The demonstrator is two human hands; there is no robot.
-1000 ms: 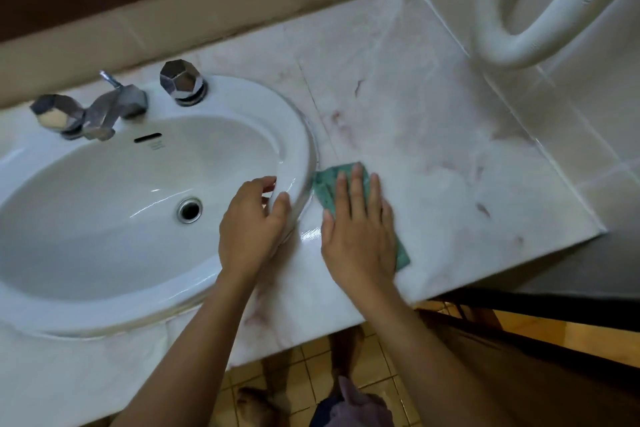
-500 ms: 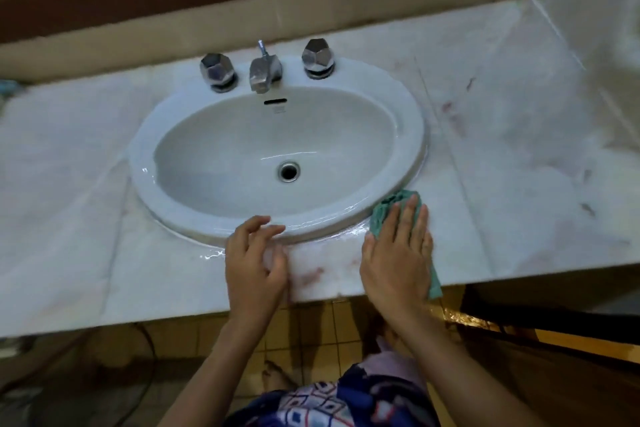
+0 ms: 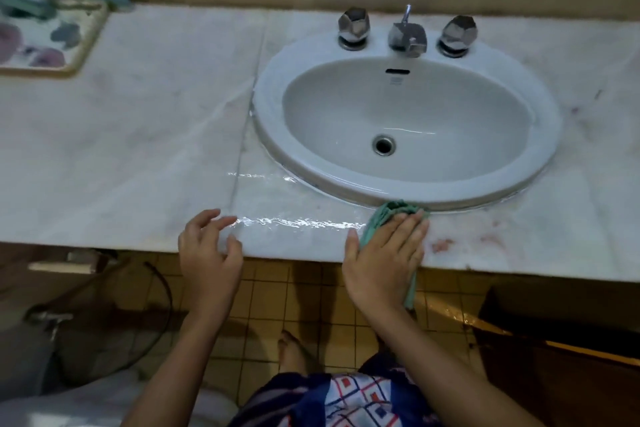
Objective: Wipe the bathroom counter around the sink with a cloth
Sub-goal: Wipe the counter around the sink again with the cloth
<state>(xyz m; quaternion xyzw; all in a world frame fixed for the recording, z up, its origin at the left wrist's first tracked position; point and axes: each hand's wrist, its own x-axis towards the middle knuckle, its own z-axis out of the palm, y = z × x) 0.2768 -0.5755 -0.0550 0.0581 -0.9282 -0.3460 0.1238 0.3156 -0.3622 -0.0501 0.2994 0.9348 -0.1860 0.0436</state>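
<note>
A white oval sink point(image 3: 273, 87) is set into a pale marble counter point(image 3: 138, 135). My right hand point(image 3: 388, 253) lies flat with straight fingers on a green cloth point(image 3: 394, 208), pressing it onto the counter against the sink's front rim. Part of the cloth hangs over the counter's front edge. My left hand point(image 3: 207, 246) hovers at the front edge of the counter to the left, fingers loosely curled and holding nothing. A wet shiny streak point(image 3: 294, 222) runs along the counter between my two hands.
A chrome spout point(image 3: 407, 35) and two faceted knobs stand behind the basin. A floral tray point(image 3: 52, 42) with a teal and white object sits at the far left of the counter. Reddish stains point(image 3: 443, 244) mark the counter to the right. Yellow floor tiles lie below.
My right hand and the cloth have slid left from the sink's right side to its front rim. My left hand left the sink rim and moved left along the counter edge.
</note>
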